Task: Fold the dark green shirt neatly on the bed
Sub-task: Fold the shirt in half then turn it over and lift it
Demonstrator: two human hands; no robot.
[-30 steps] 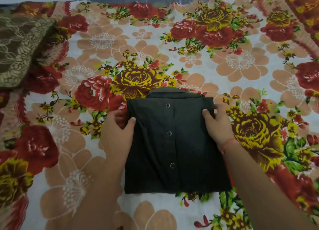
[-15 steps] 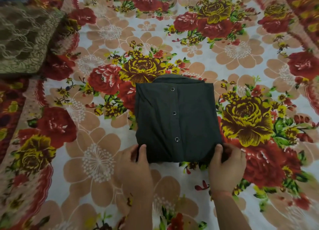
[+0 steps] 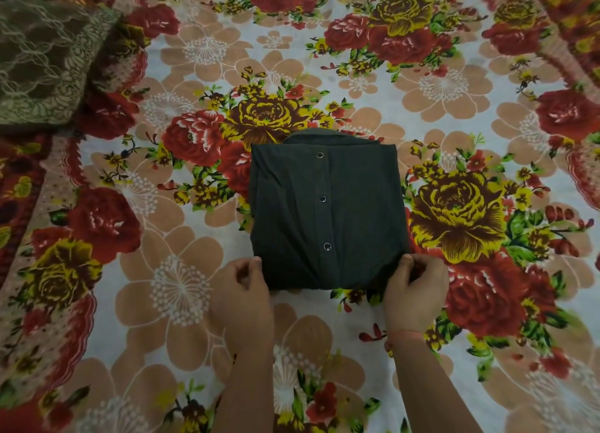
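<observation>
Dark green shirt (image 3: 328, 212) folded into a compact rectangle mid-bed on the floral bedsheet (image 3: 438, 85), three snap buttons (image 3: 321, 199) up, collar at 12 o'clock. Left hand (image 3: 242, 294) and right hand (image 3: 414, 289) curled, pinching the corners at 7 and 5 o'clock. Probably final tidying; next, squaring the near edge or releasing.
</observation>
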